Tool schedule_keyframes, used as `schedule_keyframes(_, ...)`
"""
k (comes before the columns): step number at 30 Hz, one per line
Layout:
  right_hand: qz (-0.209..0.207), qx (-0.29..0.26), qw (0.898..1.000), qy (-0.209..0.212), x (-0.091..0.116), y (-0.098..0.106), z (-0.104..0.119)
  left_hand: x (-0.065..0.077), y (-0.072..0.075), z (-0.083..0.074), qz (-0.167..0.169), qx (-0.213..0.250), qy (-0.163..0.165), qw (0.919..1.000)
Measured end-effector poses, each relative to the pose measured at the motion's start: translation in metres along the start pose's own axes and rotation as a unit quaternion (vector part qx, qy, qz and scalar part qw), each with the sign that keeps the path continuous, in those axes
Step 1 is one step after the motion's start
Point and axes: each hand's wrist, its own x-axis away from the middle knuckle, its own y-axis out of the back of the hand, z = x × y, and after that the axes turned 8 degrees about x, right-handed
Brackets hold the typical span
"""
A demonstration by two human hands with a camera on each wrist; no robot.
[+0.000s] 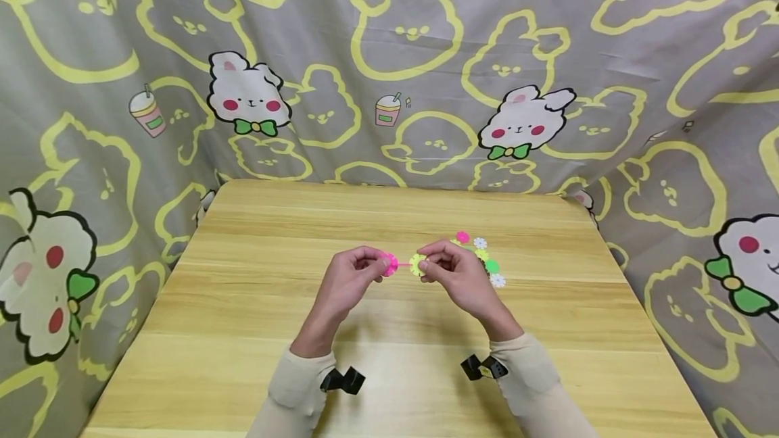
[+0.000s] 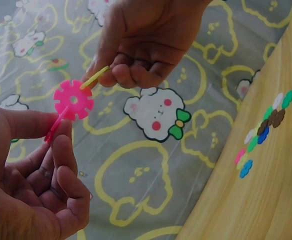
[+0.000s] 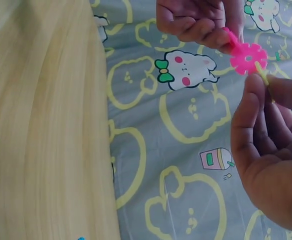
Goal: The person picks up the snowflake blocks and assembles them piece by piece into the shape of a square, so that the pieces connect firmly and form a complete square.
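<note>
In the head view my left hand (image 1: pixel 347 282) pinches a pink notched disc (image 1: pixel 391 265) between thumb and fingers. Facing it, my right hand (image 1: pixel 459 277) pinches a yellow notched disc (image 1: pixel 416 265) the same way. Between them sits a second pink disc (image 2: pixel 80 107), edge-on from above and face-on in the left wrist view. Its notched rim meets both held discs, so the three form a short chain. Seen from the right wrist, the middle pink disc (image 3: pixel 240 62) meets the yellow disc (image 3: pixel 265 81) at its lower edge. Both hands hold the chain above the table.
Loose notched discs in several colours, such as a green disc (image 1: pixel 493 267) and a white disc (image 1: pixel 498 281), lie on the wooden table (image 1: pixel 243 330) behind and right of my right hand. A patterned grey curtain (image 1: pixel 341 32) surrounds the table's back and sides.
</note>
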Motion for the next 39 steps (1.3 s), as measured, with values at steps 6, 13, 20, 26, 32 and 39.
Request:
schedule_keyframes(6,-0.029,0.019,0.999,-0.002,0.001,-0.003,0.0,0.002,0.0,-0.001,-0.005,0.0,0.0,1.0)
schedule_keyframes(13,-0.042,0.044,0.998,-0.009,0.002,-0.004,0.003,0.001,-0.002,-0.001,0.003,-0.04,-0.008,0.9992)
schedule_keyframes(20,-0.054,0.047,0.997,-0.013,0.0,-0.01,-0.002,-0.002,-0.003,0.004,-0.001,-0.025,0.0,0.9997)
schedule_keyframes(26,-0.046,0.043,0.998,-0.017,0.0,-0.011,-0.004,-0.002,0.0,0.006,0.002,-0.028,0.005,0.9996)
schedule_keyframes(32,-0.036,0.046,0.998,-0.014,0.0,-0.011,-0.003,-0.001,0.002,0.006,0.009,-0.021,0.002,0.9997)
schedule_keyframes(39,-0.035,0.044,0.998,-0.01,0.0,-0.009,-0.004,-0.001,0.001,0.004,0.012,-0.058,-0.001,0.9982)
